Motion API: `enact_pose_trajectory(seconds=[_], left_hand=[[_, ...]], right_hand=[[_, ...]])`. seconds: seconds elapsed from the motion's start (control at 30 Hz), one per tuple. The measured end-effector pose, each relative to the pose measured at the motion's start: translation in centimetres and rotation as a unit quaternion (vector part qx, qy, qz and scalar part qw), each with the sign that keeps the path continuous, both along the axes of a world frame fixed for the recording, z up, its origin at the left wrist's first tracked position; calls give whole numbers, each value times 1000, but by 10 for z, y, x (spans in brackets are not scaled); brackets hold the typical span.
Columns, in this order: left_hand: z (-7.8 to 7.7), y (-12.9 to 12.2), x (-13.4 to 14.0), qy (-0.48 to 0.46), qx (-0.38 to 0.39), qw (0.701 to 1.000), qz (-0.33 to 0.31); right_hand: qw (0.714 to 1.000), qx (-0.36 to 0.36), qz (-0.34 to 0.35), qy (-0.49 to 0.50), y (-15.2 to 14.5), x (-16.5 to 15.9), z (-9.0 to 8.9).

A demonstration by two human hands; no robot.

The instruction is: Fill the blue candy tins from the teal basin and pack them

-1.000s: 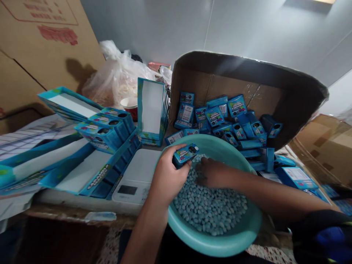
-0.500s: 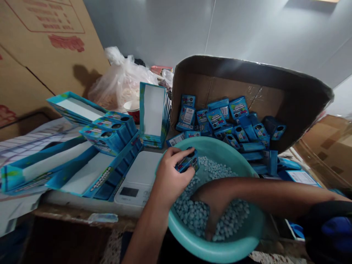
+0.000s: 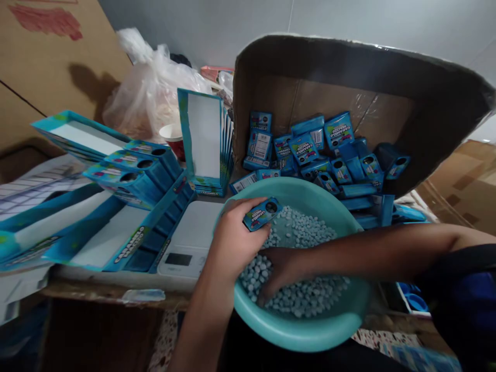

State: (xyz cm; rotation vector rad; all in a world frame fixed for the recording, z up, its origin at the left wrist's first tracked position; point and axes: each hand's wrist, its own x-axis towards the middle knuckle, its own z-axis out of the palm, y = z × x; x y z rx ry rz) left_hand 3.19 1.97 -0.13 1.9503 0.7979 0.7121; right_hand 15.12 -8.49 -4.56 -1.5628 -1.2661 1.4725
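My left hand (image 3: 236, 232) is closed around a small blue candy box (image 3: 262, 213), with fingers and thumb on its sides. The box is tilted above the left rim of a turquoise basin (image 3: 302, 338). Inside that basin lie many small pale-blue candies (image 3: 310, 227). My right hand (image 3: 281, 271) reaches in from the right, low among them, and cups a heap of candies against the basin's left side. Its fingertips are partly buried. A white digital scale (image 3: 194, 232) rests left of the basin.
Behind the basin, a tipped cardboard carton (image 3: 349, 67) holds several blue candy boxes (image 3: 304, 149). Blue display trays (image 3: 116, 232) stand at left, some holding boxes, beside a nested stack of trays (image 3: 205, 144). A paper cup (image 3: 172, 135) and plastic bag (image 3: 151, 88) are behind.
My right hand has swept left through the candies, towards the box, piling some up. My left hand keeps the box, now turned with its printed side more upward. The view has tilted down slightly.
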Motion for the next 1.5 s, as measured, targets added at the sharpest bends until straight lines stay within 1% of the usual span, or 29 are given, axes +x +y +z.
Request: enact_pose_trajectory(seconds=[0.03, 0.1, 0.17, 0.23, 0.3, 0.37, 0.43, 0.63, 0.7, 0.77, 0.83, 0.93, 1.03, 1.1, 1.17, 1.3, 1.37, 1.5], left_hand=[[1, -1, -1, 3, -10, 1000, -1], [2, -2, -2, 7, -25, 1000, 0], [5, -3, -2, 6, -28, 999, 17], [7, -4, -3, 6, -29, 999, 42], [7, -5, -4, 3, -36, 997, 61], [7, -5, -4, -5, -43, 997, 70], [6, -6, -4, -18, -48, 996, 70], [4, -6, -4, -60, -64, 993, 73], [3, -5, -4, -60, -64, 994, 69], [1, -4, -3, -49, -66, 995, 50], [0, -3, -3, -20, -57, 998, 26], [-2, -3, -3, 33, -32, 999, -11], [-1, -4, -3, 45, -39, 994, -87], [-1, -6, -2, 47, -57, 988, -134], [0, -8, -1, 52, -71, 984, -156], [1, -9, -2, 52, -64, 983, -166], [1, -8, -3, 52, -59, 983, -168], [1, -8, -4, 43, -65, 980, -183]], right_hand=[[999, -29, 6, 45, 0, -3, -2], [987, -75, 14, 144, 1, -6, -3], [969, -107, -4, 224, 3, -8, -2], [952, -149, -39, 266, 5, -8, 1], [942, -153, -101, 282, 9, -8, 6], [938, -121, -150, 289, 13, -7, 11], [937, -85, -180, 287, 15, -5, 17], [938, -33, -216, 268, 13, -1, 33], [937, 2, -218, 274, 12, 2, 37], [931, 44, -219, 289, 12, 7, 42], [917, 91, -225, 315, 13, 12, 48], [887, 162, -258, 346, 15, 22, 59], [855, 218, -311, 352, 16, 33, 67], [840, 229, -338, 356, 17, 40, 68], [836, 217, -351, 361, 18, 44, 67], [847, 172, -351, 361, 19, 44, 64], [853, 174, -341, 354, 20, 42, 63], [861, 206, -327, 331, 20, 38, 63]])
